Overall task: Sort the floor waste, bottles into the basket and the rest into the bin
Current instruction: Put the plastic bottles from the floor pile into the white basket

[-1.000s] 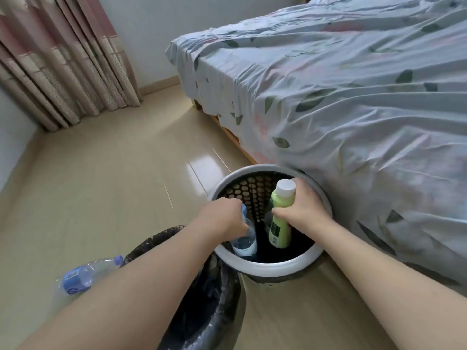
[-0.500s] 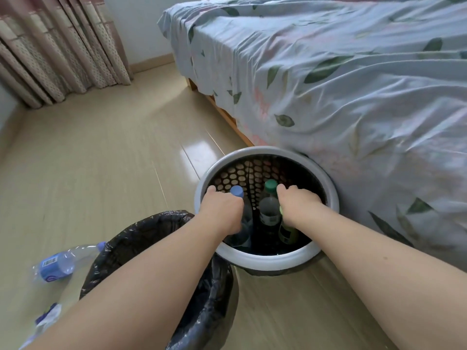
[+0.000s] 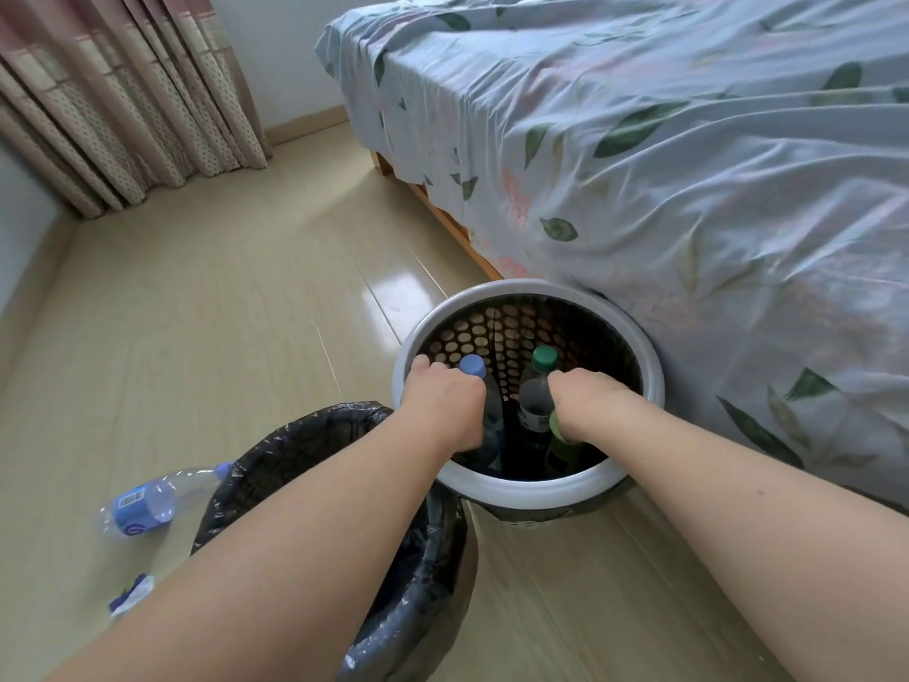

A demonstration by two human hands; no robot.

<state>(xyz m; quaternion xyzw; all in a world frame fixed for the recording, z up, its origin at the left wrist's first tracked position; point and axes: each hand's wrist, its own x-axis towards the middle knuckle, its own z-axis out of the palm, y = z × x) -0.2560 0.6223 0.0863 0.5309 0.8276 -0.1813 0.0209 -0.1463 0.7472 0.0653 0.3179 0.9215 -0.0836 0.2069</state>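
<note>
Both hands have sunk deeper into the basket since a second ago, when the right hand held a light green bottle with a white cap up near the rim; that bottle now stands low inside, only a strip of its green body showing below the right hand. The right hand's fingers are curled down over the top of this bottle, though whether they grip it cannot be told, since the fingers are hidden behind the back of the hand. The left hand is wrapped round a clear bottle with a blue cap, the cap sticking up just past the knuckles and the body hanging below the fist inside the basket. Between the two hands stands a third bottle with a green cap, upright and untouched; its label is too small to read. On the floor to the left of the black-lined bin lies a crushed clear bottle with a blue label whose print is illegible, and nearer the camera a small blue and white scrap. The basket stands against the bed.
</note>
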